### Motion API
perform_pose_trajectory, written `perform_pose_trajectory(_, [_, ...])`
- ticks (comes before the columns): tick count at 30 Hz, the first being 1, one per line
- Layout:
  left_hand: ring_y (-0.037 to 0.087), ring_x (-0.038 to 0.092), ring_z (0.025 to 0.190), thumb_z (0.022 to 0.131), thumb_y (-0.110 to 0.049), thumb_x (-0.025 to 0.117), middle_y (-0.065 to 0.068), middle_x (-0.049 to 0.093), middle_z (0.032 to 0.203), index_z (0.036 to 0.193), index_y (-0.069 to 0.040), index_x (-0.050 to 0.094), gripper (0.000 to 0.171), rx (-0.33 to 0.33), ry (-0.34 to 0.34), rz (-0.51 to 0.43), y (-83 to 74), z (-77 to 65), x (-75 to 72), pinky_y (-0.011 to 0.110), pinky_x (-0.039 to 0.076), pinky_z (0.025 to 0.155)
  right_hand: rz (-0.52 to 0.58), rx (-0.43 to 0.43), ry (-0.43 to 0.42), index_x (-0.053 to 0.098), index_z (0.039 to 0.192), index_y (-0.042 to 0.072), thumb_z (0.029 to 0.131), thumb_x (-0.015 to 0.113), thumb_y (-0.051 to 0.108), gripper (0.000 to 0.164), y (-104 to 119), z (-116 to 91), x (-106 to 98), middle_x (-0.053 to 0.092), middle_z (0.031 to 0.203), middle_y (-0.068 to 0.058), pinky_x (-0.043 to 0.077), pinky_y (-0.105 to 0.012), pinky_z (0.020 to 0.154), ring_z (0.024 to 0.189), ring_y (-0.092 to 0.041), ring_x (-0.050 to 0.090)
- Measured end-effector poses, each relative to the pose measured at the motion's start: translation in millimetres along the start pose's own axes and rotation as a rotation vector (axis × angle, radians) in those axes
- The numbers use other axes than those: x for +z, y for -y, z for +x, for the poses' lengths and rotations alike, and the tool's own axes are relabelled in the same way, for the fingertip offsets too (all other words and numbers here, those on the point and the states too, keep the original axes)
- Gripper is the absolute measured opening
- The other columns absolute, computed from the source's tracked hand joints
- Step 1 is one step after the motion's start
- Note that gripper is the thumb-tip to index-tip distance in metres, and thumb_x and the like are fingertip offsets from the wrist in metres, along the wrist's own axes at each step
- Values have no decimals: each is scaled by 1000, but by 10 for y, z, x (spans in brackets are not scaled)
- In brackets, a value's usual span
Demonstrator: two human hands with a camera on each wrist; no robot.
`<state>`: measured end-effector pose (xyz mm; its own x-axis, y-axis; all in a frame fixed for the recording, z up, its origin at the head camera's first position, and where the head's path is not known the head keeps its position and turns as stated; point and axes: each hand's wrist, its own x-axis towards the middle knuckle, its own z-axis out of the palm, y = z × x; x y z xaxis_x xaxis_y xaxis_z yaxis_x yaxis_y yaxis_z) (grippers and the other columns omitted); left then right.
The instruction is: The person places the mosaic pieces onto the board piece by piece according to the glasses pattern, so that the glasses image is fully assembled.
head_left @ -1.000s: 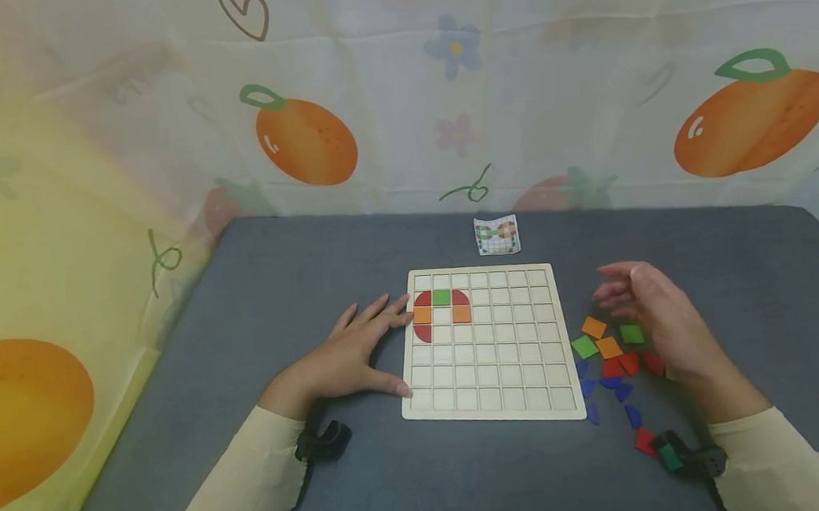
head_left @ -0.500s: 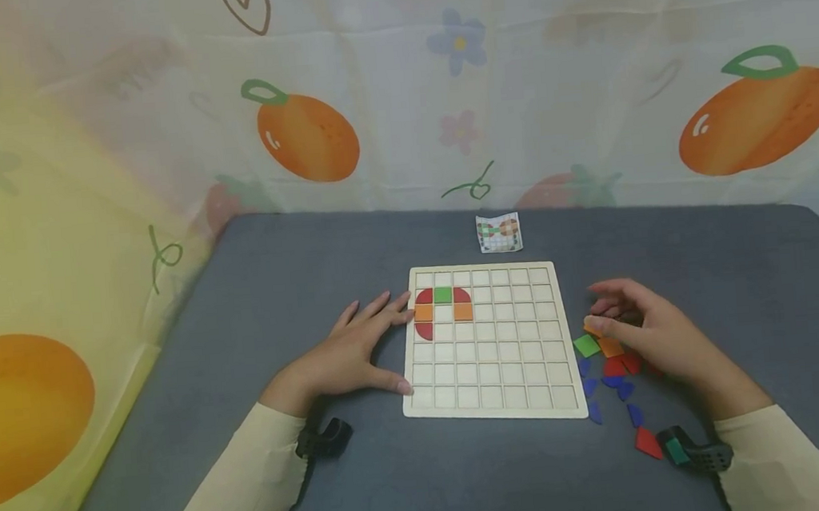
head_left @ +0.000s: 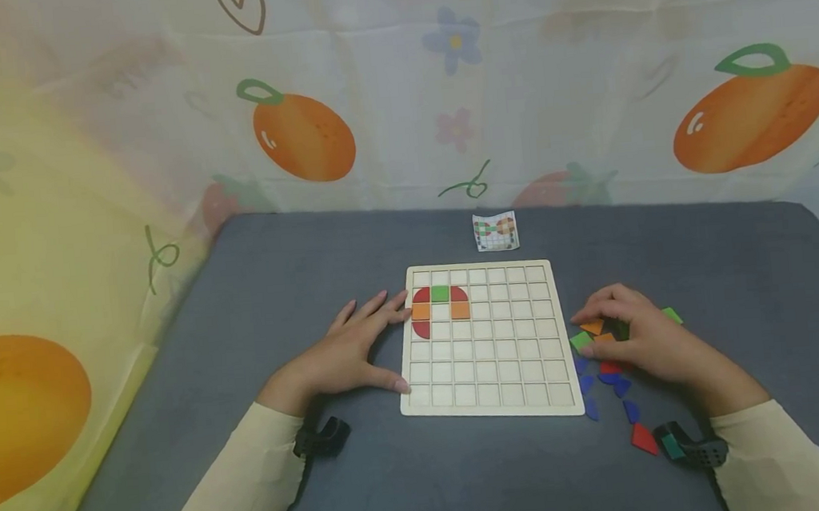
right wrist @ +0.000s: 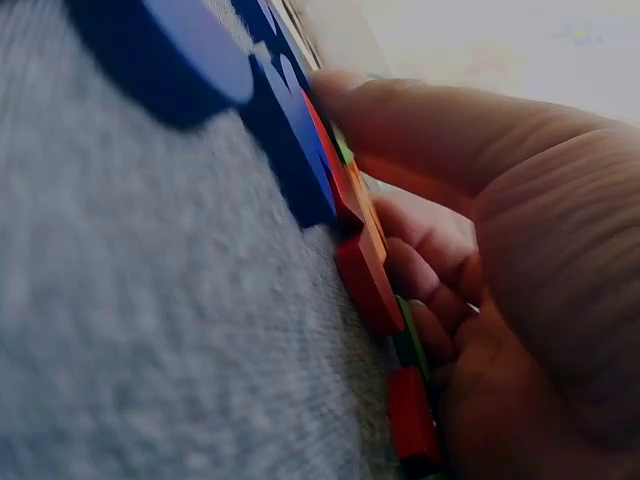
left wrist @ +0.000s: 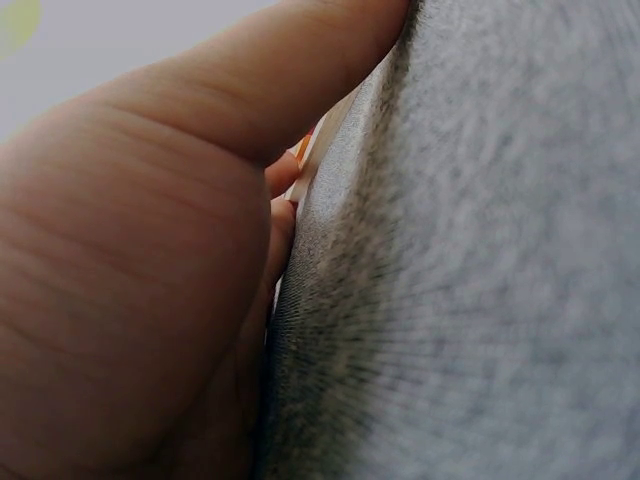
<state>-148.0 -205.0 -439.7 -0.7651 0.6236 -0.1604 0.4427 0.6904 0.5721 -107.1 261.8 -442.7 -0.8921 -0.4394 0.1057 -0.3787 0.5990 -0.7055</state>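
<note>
My left hand (head_left: pixel 341 357), fingers spread, rests against the left edge of the wooden grid board (head_left: pixel 493 397). On that board's upper left sit three red quarter-circles, including one red piece (head_left: pixel 421 331), two orange squares, including an orange square (head_left: pixel 460 311), and a green square (head_left: pixel 440 294). Right of the board, my right hand (head_left: pixel 643 337) bends over loose tiles. Its thumb is by a green tile (head_left: pixel 579 341), the index fingertip just beyond it, with a gap between them. An orange tile (head_left: pixel 592 327) lies under the fingers. The palm hides other pieces.
Several blue pieces, including a blue piece (head_left: pixel 632 411), lie near the board's right edge. A red tile (head_left: pixel 644 438) is beside the right wrist camera (head_left: pixel 692 448). A small pattern card (head_left: pixel 496 232) lies behind the board on the grey tablecloth (head_left: pixel 337 253).
My right hand has come down onto the loose tiles and shifted left toward the green one by the board. A green tile now shows beyond its back. My left hand has stayed put.
</note>
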Motion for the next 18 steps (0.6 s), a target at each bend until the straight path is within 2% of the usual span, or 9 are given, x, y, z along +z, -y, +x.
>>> perform_pose_trajectory(8, [21,1,166,76,-68,92,-9,13,181,169,-24,43,114,-2,-7,-1,-14,-12,-6,56,-8,128,-31,-1,-23,81,105,20,91,92,13,20,27,9,19,57,124,-3,43,-35,92,117,-26,50])
perform_pose_trajectory(18, [20,1,166,77,-68,92,-10,13,180,170,-22,43,115,-15,0,4,-31,-3,-2,57,-7,128,-32,23,-99,67,90,21,92,90,10,26,38,17,32,63,119,-4,42,-24,88,109,-17,53])
